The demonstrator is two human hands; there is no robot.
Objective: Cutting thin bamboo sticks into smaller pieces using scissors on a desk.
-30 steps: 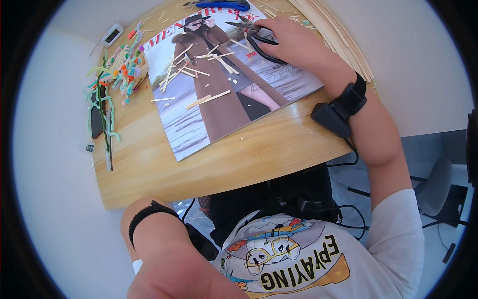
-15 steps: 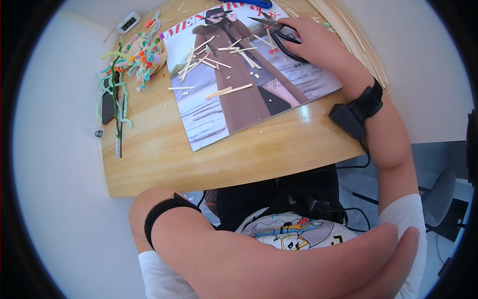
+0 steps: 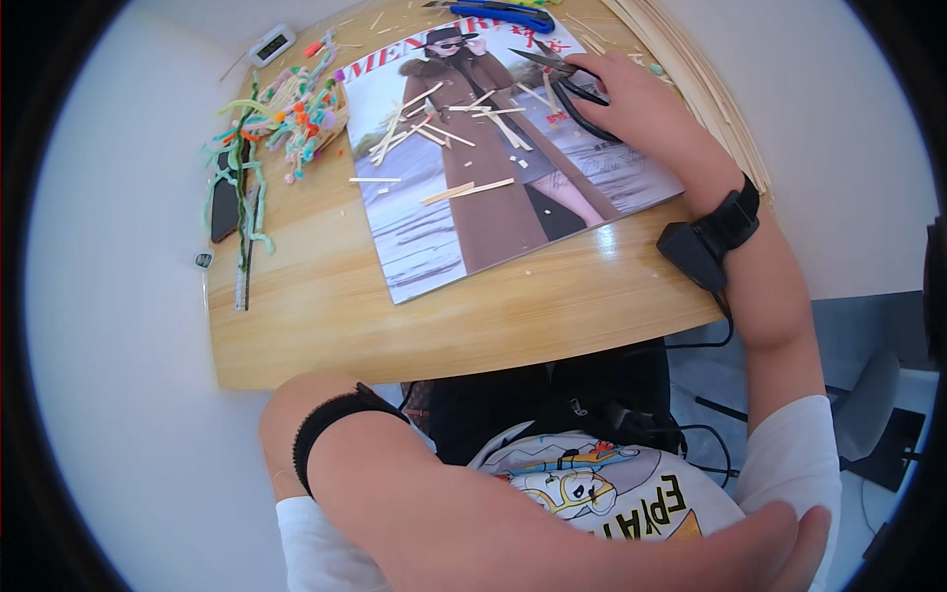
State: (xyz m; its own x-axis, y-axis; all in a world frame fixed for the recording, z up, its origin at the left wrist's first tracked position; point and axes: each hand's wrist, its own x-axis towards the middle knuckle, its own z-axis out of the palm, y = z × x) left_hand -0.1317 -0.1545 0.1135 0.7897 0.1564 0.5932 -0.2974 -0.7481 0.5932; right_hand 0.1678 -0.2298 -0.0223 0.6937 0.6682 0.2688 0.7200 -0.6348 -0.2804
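Note:
My right hand (image 3: 636, 97) is closed around the black handles of scissors (image 3: 584, 111) over the upper right of a magazine (image 3: 424, 266). The scissors' pointed blades face left and stand slightly apart. Several short, thin wooden stick pieces (image 3: 469, 189) lie scattered across the cover, with small pale offcuts among them. My left arm, with a black strap at the elbow side, crosses in front of my body. My left hand (image 3: 750, 548) is low by my right sleeve, off the table; its fingers are blurred and mostly hidden.
A blue utility knife (image 3: 513, 15) lies at the magazine's far edge. Long wooden strips (image 3: 715, 89) line the table's right side. At left are colourful fuzzy craft stems (image 3: 306, 123), a dark phone (image 3: 226, 212), a ruler (image 3: 243, 286) and a small digital timer (image 3: 272, 45).
My left hand has dropped lower beside my right sleeve. The right hand keeps the scissors, shifted slightly. The whole view has moved a little, so the table items sit slightly further right.

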